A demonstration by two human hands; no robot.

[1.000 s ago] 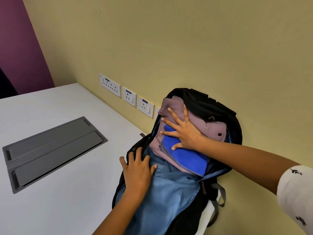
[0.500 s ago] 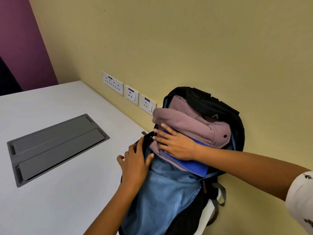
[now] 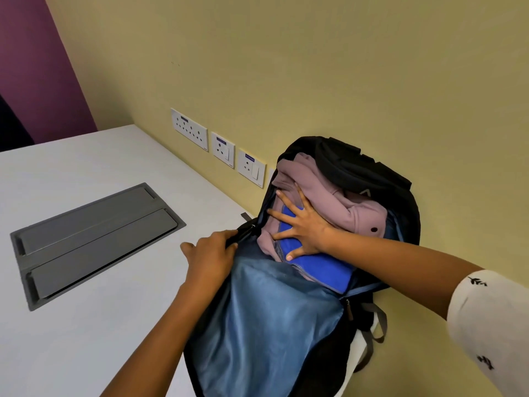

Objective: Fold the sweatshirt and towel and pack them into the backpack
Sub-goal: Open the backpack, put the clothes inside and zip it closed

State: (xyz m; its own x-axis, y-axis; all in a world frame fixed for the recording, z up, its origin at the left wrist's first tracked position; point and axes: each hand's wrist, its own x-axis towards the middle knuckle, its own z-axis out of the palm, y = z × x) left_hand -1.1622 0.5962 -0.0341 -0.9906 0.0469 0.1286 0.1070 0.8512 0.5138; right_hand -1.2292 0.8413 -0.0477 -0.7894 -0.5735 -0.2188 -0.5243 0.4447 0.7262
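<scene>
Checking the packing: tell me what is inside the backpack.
Inside the open backpack lie the mauve sweatshirt and, on it, the blue towel, which the right hand presses flat. Whatever is beneath them, deeper in the backpack, is covered.

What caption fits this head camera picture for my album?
Packing up: right hand presses sweatshirt and towel into the backpack; left hand grips its edge.

Even, soft indoor light, sharp throughout; faint shadows at lower right, and wide-angle bending toward the frame edges.
</scene>
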